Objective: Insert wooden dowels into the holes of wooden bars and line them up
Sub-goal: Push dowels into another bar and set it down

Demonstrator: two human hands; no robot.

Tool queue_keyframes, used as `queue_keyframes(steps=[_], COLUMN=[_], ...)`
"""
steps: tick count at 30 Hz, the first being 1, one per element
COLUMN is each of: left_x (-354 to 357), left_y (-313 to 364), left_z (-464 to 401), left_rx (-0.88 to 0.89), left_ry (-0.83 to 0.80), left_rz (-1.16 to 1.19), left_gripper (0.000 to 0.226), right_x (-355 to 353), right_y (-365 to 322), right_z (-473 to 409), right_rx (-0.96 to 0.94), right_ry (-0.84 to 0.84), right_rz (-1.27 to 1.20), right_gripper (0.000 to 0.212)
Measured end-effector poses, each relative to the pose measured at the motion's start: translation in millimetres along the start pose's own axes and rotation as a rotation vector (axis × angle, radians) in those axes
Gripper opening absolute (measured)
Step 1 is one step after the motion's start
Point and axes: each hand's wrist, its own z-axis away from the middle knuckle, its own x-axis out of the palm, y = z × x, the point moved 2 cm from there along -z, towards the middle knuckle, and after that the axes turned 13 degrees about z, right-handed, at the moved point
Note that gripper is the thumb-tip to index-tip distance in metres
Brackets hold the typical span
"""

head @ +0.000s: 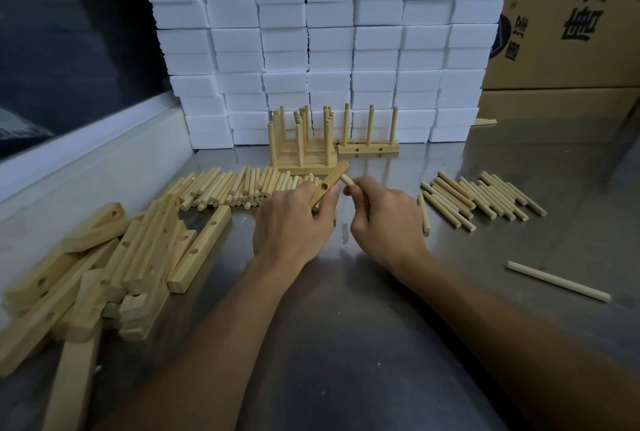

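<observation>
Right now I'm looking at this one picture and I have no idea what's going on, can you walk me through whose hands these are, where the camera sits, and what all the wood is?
There is no machine here. The camera is worn on a person's head and looks down at their two bare hands over a metal table. The left hand holds a short wooden bar with a hole in it. The right hand pinches a wooden dowel near the bar's end. Loose bars are piled on the left, loose dowels lie across the middle and more dowels on the right. Finished bars with upright dowels stand at the back, before stacked white blocks.
</observation>
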Motion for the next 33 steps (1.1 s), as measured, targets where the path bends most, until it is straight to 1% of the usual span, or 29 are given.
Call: queue_keyframes(steps=[1,3,5,8,12,14,16,19,22,24,27,28,30,33], left_x=[0.0,1.3,3.9,5.0,5.2,8.7,13.4,20.2,21.5,19.9,16.4,14.9,12.2,9.4], left_y=[0.0,0.2,-0.5,-4.2,-5.1,-1.1,3.9,7.4,7.4,4.0,-0.9,-1.9,-2.7,-1.6], left_z=[0.2,0.7,0.7,-1.4,-6.0,-7.6,-7.5,-5.7,-5.3,-6.3,-7.8,-7.9,-7.7,-7.1], left_rx=[0.001,-0.005,-0.018,-0.070,-0.237,-0.330,-0.434,-0.579,-0.689,-0.763,-0.860,-0.883,-0.916,-0.927], left_ry=[0.001,-0.008,-0.026,-0.059,-0.139,-0.193,-0.215,-0.209,-0.179,-0.132,-0.056,-0.039,-0.014,-0.017], left_rz=[0.002,0.026,0.091,0.221,0.400,0.533,0.666,0.798,0.882,0.954,1.079,1.116,1.186,1.228], left_gripper=[0.045,0.042,0.038,0.039,0.043,0.046,0.047,0.042,0.035,0.034,0.037,0.038,0.038,0.039], right_x=[0.6,0.1,-1.9,-4.9,-7.9,-8.9,-8.6,-6.3,-4.2,-2.1,-4.4,-5.8,-7.8,-9.2], right_y=[0.4,2.4,6.3,10.1,10.3,10.4,10.8,10.7,11.7,13.2,19.0,21.9,29.6,41.8], right_z=[-0.3,-0.8,-2.0,-4.2,-9.1,-11.2,-11.8,-10.9,-9.5,-6.8,-5.6,-6.5,-8.8,-8.6], right_rx=[0.007,0.035,0.103,0.238,0.438,0.478,0.484,0.436,0.353,0.318,0.269,0.262,0.283,0.368], right_ry=[-0.003,0.025,0.026,0.013,-0.023,-0.033,-0.037,-0.027,-0.014,-0.004,0.021,0.000,-0.094,-0.259], right_rz=[-0.020,-0.126,-0.319,-0.612,-0.948,-1.043,-1.064,-0.990,-0.826,-0.648,-0.261,-0.129,0.071,0.245], right_gripper=[0.021,0.013,0.008,0.010,0.010,0.011,0.009,0.006,0.008,0.014,0.014,0.016,0.026,0.036])
